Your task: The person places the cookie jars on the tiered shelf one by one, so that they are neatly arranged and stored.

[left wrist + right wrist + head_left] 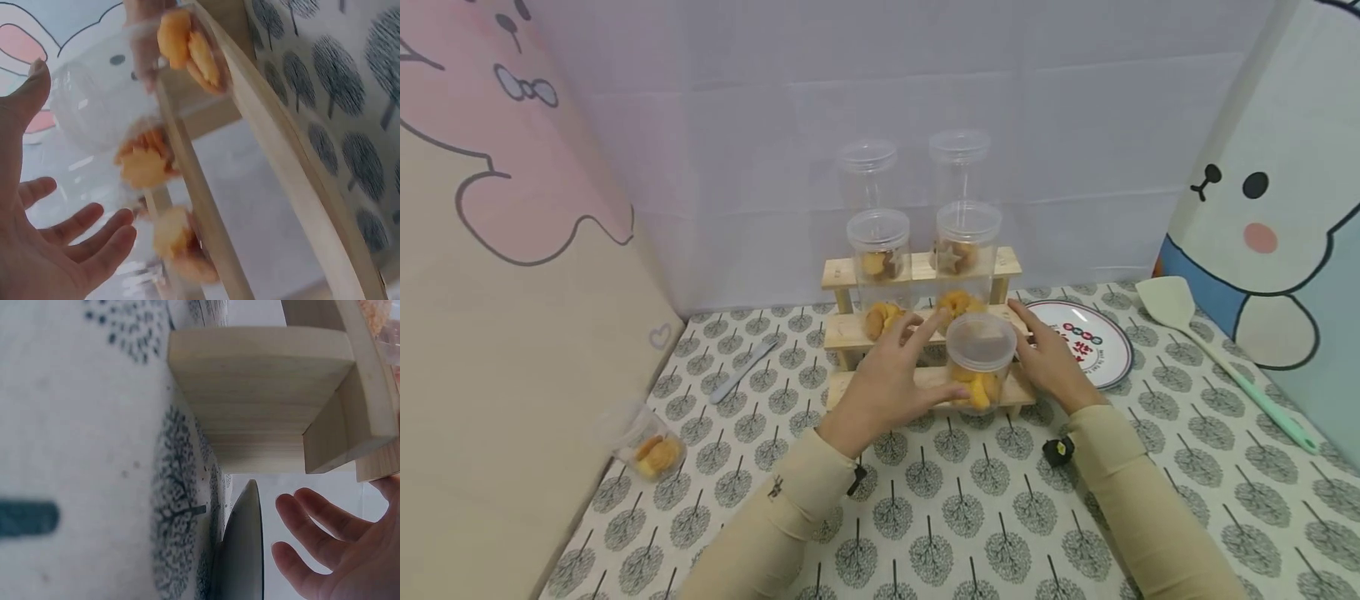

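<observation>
A three-step wooden rack (857,331) holds clear lidded jars with cookies in them. On its lowest step, at the right, stands one jar (981,354) between my two hands. My left hand (887,379) is at this jar's left side, thumb low near its wall, fingers spread; in the left wrist view the left hand (56,244) has nothing in its grasp. At the rack's right end is my right hand (1048,354), partly behind the jar. The right wrist view shows the right hand (350,550) with loosely extended fingers, one at the rack's wood (269,362).
Two jars (880,267) (967,258) stand on the middle step, two more (868,171) (961,162) on top. A tipped jar (651,446) of cookies lies at left. Around the rack are a pale blue utensil (742,372), a plate (1112,346) and a green-handled spatula (1225,367).
</observation>
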A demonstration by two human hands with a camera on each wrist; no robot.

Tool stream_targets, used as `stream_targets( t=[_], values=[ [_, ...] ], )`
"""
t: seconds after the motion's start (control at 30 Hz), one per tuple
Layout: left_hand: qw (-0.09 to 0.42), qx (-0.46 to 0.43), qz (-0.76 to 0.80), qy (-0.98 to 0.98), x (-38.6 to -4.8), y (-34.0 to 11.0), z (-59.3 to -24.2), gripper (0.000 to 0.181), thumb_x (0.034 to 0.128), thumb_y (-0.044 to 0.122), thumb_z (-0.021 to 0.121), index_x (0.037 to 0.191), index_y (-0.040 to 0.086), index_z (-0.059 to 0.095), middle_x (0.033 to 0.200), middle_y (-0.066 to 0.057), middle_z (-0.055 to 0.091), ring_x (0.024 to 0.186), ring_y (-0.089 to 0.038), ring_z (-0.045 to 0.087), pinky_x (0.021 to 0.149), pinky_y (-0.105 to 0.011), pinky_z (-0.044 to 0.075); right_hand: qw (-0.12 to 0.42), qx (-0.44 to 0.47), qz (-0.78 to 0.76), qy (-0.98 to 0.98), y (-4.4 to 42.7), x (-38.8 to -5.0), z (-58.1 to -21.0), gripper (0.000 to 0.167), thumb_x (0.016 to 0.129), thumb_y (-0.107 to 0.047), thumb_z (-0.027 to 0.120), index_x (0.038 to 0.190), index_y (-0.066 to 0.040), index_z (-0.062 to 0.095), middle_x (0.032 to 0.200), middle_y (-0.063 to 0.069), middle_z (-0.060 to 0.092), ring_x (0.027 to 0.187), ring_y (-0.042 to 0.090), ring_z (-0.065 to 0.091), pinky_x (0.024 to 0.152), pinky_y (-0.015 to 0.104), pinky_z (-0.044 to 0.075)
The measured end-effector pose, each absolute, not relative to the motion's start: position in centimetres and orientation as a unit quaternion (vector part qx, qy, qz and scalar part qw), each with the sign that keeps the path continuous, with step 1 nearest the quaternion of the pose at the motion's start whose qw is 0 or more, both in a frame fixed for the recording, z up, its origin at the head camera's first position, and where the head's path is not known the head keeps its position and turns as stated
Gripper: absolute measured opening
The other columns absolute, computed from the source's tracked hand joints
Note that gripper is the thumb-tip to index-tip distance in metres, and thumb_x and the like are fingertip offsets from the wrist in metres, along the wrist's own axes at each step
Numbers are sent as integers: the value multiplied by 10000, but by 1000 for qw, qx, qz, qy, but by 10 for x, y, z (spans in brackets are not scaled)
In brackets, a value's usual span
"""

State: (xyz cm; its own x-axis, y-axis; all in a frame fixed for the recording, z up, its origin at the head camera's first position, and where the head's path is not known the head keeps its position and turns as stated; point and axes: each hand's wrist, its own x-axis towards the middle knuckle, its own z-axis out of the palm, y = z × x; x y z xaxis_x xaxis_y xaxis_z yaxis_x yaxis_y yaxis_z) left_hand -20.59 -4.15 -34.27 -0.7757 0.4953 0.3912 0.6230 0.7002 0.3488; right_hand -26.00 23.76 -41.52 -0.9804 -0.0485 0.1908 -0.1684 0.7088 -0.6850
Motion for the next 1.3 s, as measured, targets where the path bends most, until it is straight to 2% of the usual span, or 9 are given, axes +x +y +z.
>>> stream_targets(
  t=[0.07,0.23,0.43,0.57,0.73,0.9,1.07,1.3],
  values=[
    [136,-307,-235,-912,-203,-58,-343,1025,759,661,745,1588,328,243,1501,-103,408,1290,-306,506,1031,-506,493,80,58,375,-922,238,-260,-415,621,1048,-549,299,1605,-300,189,1500,255,431,1194,440,557,966,634,467],
    [149,-318,-226,-909,-194,-105,-345,993,782,568,782,1585,285,270,1547,-140,380,1362,-349,443,1087,-544,429,73,56,380,-920,239,-261,-415,627,1043,-562,294,1606,-319,166,1545,241,377,1224,452,533,990,653,443],
    [212,-315,-202,-903,-184,-172,-346,942,778,459,828,1547,179,362,1511,-163,426,1349,-368,446,1096,-557,418,76,56,381,-920,238,-260,-416,618,1050,-541,301,1607,-302,180,1540,259,376,1210,452,543,993,652,440],
    [237,-282,-190,-910,-178,-221,-344,930,756,371,857,1537,185,387,1473,-180,463,1311,-404,465,1062,-612,421,80,56,378,-921,237,-260,-416,610,1053,-528,305,1605,-291,197,1528,262,392,1202,448,547,990,647,443],
    [226,-198,-193,-934,-164,-279,-341,933,757,324,867,1545,217,378,1466,-207,445,1283,-501,430,1012,-712,371,78,55,379,-920,237,-260,-415,610,1052,-533,307,1605,-305,189,1531,250,393,1203,444,546,981,644,450],
    [216,-122,-207,-946,-150,-323,-345,950,761,370,864,1551,182,370,1497,-241,402,1281,-575,381,994,-775,303,79,57,385,-918,238,-259,-414,612,1047,-548,307,1603,-323,185,1536,242,391,1204,436,547,976,645,453],
    [210,-85,-213,-950,-144,-346,-356,968,758,380,863,1552,149,360,1510,-279,358,1295,-589,352,1000,-779,288,82,58,386,-917,239,-260,-415,615,1046,-554,304,1603,-324,180,1528,248,399,1196,433,554,976,642,455],
    [173,-40,-231,-957,-137,-360,-370,953,826,413,803,1582,157,284,1549,-304,267,1309,-627,301,949,-814,273,74,57,387,-917,239,-260,-415,621,1042,-563,311,1603,-336,172,1536,240,390,1193,420,555,960,636,462]
  ],
)
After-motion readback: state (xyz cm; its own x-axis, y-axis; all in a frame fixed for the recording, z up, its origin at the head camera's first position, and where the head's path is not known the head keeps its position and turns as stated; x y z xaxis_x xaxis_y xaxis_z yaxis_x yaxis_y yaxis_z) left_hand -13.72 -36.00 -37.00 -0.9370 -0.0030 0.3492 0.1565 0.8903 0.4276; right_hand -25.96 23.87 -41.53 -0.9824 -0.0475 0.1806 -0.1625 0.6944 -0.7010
